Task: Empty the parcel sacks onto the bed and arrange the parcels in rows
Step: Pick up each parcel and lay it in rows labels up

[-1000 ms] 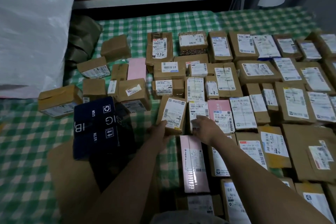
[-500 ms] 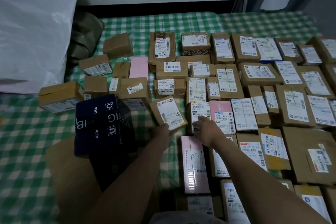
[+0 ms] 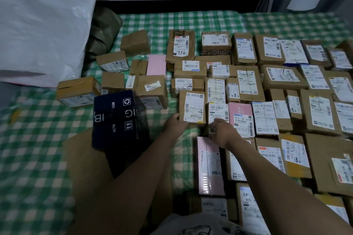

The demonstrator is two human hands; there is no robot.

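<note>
My left hand [image 3: 175,121] grips the brown parcel [image 3: 192,108] by its near corner, squaring it against the white-labelled parcel [image 3: 218,112], which my right hand [image 3: 222,132] steadies with bent fingers; pinching or pressing, I cannot tell. Beyond, loose parcels [image 3: 112,61] by the white sack [image 3: 42,25] await rows on the bed [image 3: 38,149].

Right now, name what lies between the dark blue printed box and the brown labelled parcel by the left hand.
Head view: only bare green checked bedsheet and the left hand touching that parcel.
</note>
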